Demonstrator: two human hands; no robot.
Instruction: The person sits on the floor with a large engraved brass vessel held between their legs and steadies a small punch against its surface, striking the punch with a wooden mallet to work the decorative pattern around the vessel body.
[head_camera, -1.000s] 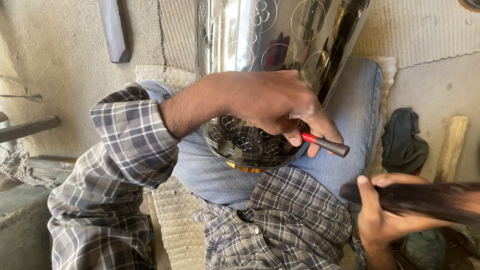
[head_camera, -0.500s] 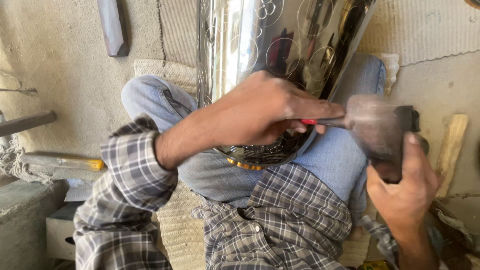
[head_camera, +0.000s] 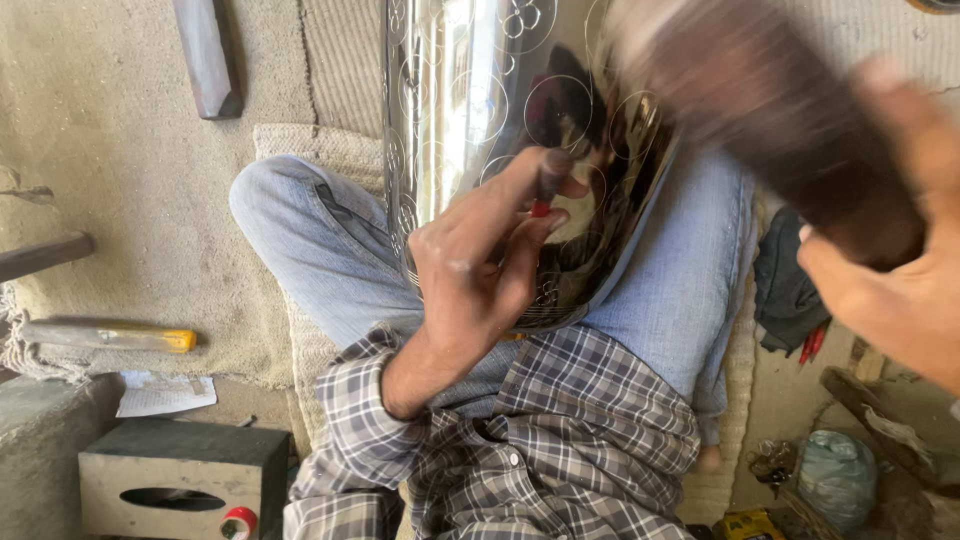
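We had the polished metal vessel (head_camera: 470, 110) lying across our lap, and against its engraved wall stood the punch (head_camera: 548, 180), pinched in our left hand (head_camera: 480, 270). Its long axis ran up and right, straight toward the blurred mallet (head_camera: 760, 120) clasped in our right hand (head_camera: 900, 270), raised well apart.

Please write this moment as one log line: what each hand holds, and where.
left hand: holds punch against engraved metal vessel | right hand: grips blurred mallet, raised | vessel: on lap
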